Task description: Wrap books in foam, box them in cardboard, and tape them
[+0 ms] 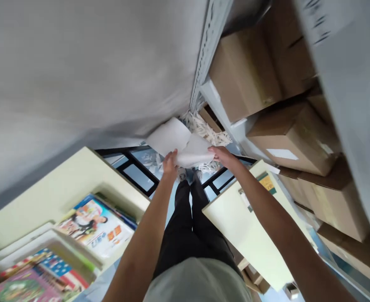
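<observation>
Looking steeply down past the person's own dark trousers [188, 226] and grey shirt hem to a pale blue floor [175, 201]. Both arms reach forward and low. Left hand [170, 163] and right hand [223, 156] each grip a side of a white sheet of paper [180, 142], fingers closed on its edges; the sheet curls and sags between them, above the feet. Beyond it, a heap of pale shredded strips [208, 132] lies at the foot of a metal shelf rack [205, 58]. Brown cardboard boxes [295, 134] fill the rack's shelves along the right. A grey wall [78, 71] takes the upper left. Cream shelf units [78, 176] stand either side; the left one holds colourful magazines [97, 228] face up. Black-framed glass panels [134, 170] lie on the floor near the feet.
</observation>
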Tool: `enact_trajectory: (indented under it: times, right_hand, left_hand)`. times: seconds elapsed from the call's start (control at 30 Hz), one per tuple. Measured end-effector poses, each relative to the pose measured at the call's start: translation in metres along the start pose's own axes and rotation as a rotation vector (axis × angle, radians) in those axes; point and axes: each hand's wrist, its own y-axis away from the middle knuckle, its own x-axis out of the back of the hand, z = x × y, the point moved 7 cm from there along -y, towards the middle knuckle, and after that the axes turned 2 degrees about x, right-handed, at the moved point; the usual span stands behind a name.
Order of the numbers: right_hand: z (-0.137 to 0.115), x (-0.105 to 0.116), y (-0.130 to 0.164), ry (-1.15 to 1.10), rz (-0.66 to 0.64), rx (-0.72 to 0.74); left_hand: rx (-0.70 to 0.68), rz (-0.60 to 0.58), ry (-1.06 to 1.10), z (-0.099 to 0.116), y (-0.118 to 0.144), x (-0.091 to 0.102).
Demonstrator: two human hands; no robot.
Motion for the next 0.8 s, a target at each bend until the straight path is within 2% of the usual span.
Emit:
enact_trajectory:
  times: [0.1,0.17,0.33,0.47,0.57,0.67,0.73,0.8]
  right_hand:
    - [-0.043,0.011,0.062,-0.132,-0.048,0.071]
    - [-0.07,0.018,0.102,-0.182,-0.042,0.155]
    - [-0.127,0.027,0.19,-0.098,-0.072,0.264]
    - [-0.165,0.044,0.242,0.044,-0.029,0.353]
    - [-0.182,0.061,0.273,0.193,-0.028,0.41]
    - [-0.183,0.078,0.302,0.373,-0.062,0.422]
    - [-0.175,0.09,0.319,0.488,-0.103,0.404]
    - [-0.162,0.101,0.333,0.559,-0.145,0.372]
  left_hand:
    - [0.027,0.013,0.257,0.048,0.055,0.023]
    - [-0.002,-0.064,0.314,0.079,0.095,0.028]
    - [-0.178,-0.275,0.284,0.148,0.183,0.031]
    - [-0.287,-0.409,0.213,0.186,0.24,0.033]
    - [-0.303,-0.493,0.092,0.194,0.284,0.03]
    - [-0.22,-0.709,-0.14,0.179,0.321,0.014]
    - [-0.175,-0.823,-0.297,0.165,0.331,0.005]
    - [-0.25,-0.771,-0.369,0.164,0.321,0.003]
